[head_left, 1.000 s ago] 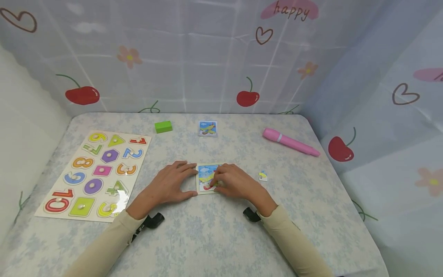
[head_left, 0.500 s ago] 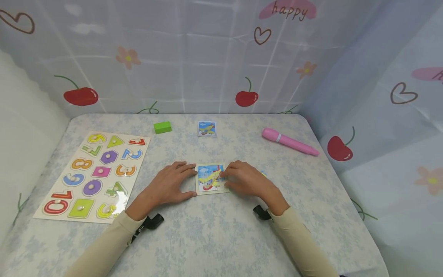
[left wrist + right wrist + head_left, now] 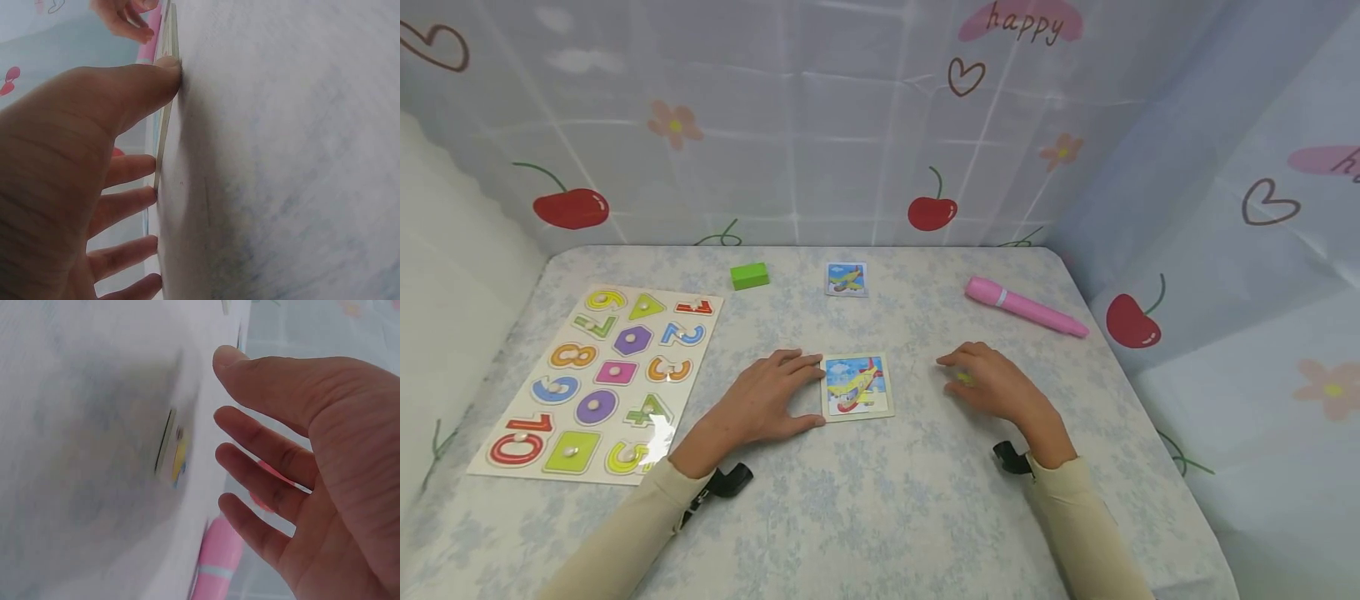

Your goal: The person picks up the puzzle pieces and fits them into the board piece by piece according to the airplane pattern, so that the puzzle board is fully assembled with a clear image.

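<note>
A small square jigsaw puzzle [image 3: 855, 387] with a yellow airplane picture lies flat in its pale frame on the table. A pale patch shows at its lower right. My left hand [image 3: 767, 396] rests at the puzzle's left side, thumb and fingertips right at the frame's edge [image 3: 174, 37], fingers spread in the left wrist view. To the right of the puzzle, my right hand [image 3: 1000, 383] hovers with relaxed, parted fingers, nothing between them. Under it lies a loose puzzle piece [image 3: 178, 453], white and yellow with a bit of blue, mostly hidden by the hand in the head view.
A number-and-shape peg board [image 3: 572, 333] lies at the left. Toward the back are a green block [image 3: 749, 276], a small airplane picture card [image 3: 847, 279] and a pink pen-like stick [image 3: 1026, 307]. A printed curtain [image 3: 820, 125] hangs behind the table.
My right hand has left the puzzle's right part and moved right, over the loose piece, its fingers opening out. More of the picture now shows. The left hand stays at the frame.
</note>
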`<state>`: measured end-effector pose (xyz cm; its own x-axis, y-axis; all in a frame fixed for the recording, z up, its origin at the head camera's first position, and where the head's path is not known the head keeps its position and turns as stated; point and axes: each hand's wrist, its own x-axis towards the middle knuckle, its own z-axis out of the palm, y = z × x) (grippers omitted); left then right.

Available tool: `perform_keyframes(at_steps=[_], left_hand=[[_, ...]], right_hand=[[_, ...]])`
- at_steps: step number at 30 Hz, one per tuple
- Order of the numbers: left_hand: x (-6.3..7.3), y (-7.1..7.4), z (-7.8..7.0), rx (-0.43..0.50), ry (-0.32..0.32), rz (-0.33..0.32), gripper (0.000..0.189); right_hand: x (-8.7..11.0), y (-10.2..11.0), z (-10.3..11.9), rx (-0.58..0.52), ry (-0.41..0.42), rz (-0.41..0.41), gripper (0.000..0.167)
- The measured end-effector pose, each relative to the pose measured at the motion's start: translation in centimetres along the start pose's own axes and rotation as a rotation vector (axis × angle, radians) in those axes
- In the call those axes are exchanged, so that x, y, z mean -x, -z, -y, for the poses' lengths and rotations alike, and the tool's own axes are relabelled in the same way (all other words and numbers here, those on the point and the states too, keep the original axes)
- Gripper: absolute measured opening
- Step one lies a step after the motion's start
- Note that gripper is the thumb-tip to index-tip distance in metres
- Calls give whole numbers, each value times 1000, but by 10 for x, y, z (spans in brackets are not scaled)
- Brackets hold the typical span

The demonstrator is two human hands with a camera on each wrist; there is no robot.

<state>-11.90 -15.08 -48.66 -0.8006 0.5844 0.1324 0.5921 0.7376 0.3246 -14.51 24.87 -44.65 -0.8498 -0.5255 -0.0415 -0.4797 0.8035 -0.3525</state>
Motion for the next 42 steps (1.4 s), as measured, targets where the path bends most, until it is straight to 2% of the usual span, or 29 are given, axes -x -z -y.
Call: perform_keyframes(at_steps=[4, 10, 17, 27, 32, 39, 42], left_hand=[[0, 0, 0, 0, -5, -6, 74], [0, 1, -1, -2, -3, -11, 74], [-1, 1, 0, 0, 0, -5, 74], [0, 0, -1, 1, 2, -1, 74], [0, 0, -1, -9, 3, -9, 74], [1, 0, -1, 0, 1, -8, 73], [1, -1, -1, -1, 0, -9, 73]], right_hand=[[10, 2, -13, 2, -48, -2, 45], [20, 2, -25, 9, -74, -9, 46], [25, 0, -32, -6, -66, -36, 40], [26, -7, -30, -43, -49, -100, 37], [23, -8, -31, -47, -61, -95, 30], [21, -9, -30, -44, -74, -56, 35], [20, -8, -30, -52, -65, -50, 33]])
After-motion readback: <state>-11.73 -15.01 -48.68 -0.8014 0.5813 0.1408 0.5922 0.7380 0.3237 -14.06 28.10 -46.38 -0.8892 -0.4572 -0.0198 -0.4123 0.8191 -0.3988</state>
